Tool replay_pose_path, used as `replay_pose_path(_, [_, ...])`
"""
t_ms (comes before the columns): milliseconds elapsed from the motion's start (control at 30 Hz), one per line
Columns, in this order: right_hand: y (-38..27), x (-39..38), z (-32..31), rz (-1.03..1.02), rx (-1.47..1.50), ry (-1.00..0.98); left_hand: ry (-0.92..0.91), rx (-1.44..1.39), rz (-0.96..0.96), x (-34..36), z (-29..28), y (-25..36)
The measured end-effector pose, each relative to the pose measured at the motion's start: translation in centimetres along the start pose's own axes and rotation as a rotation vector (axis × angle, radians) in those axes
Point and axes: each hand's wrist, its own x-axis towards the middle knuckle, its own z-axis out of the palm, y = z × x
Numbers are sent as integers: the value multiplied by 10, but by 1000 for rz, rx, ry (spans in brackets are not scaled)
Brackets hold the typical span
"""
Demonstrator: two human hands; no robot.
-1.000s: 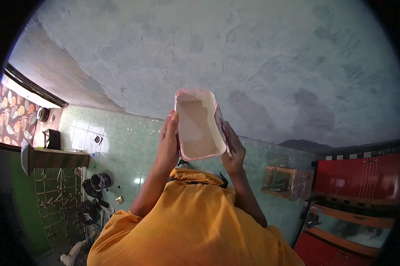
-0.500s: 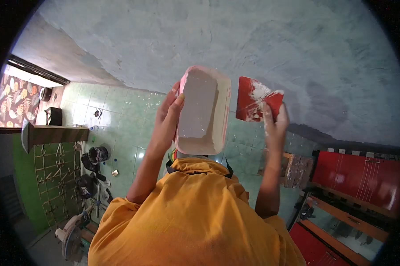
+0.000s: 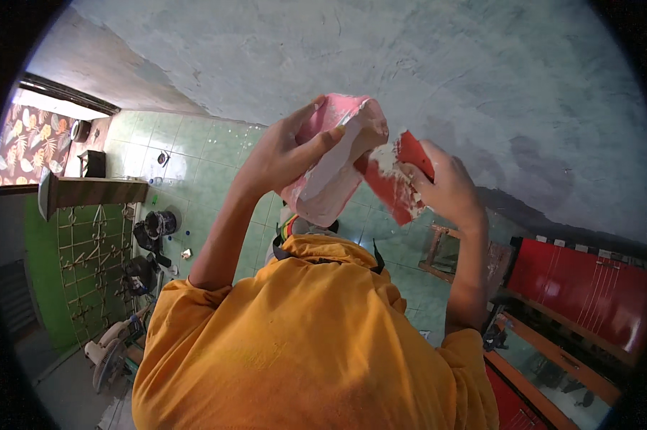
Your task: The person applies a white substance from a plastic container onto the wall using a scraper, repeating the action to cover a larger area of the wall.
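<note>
My left hand [image 3: 290,154] grips a pink plastic tub [image 3: 320,201], which is tipped on its side toward the right and coated inside with pale grey-white paste. In my right hand [image 3: 445,186] is a flat red scraper [image 3: 391,188] smeared with white paste, held at the tub's right side; its far edge overlaps the opening, and I cannot tell whether it touches. Beyond both hands rises a patchy grey-blue plastered wall [image 3: 381,50].
Green floor tiles [image 3: 216,150] lie below the wall. At left are a wooden ledge [image 3: 98,192], metal grille [image 3: 94,265], dark bucket [image 3: 162,222] and fan [image 3: 105,358]. At right stand red cabinets [image 3: 574,287] and a paint-spattered wooden frame [image 3: 438,251].
The tub has tilted from upright-facing onto its side. My right hand left the tub, appeared with the red scraper, and has moved leftward to the tub with it.
</note>
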Motion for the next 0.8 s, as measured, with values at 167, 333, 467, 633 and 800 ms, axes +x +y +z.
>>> replay_pose_path(167, [7, -7, 50, -76, 447, -239, 140, -58, -25, 3, 5, -19])
replay_pose_path(333, [4, -1, 77, 13, 780, -365, 223, -198, -26, 3, -10, -55])
replay_pose_path(467, [-23, 16, 71, 47, 806, -81, 331, -523, 89, 5, -25, -67])
replay_pose_path(633, [-117, 63, 78, 24, 194, 438, 433, -452, 298, 4, -44, -85])
replay_pose_path(800, [-152, 123, 113, -50, -163, 413, 440, -452, 349, 19, -59, -111])
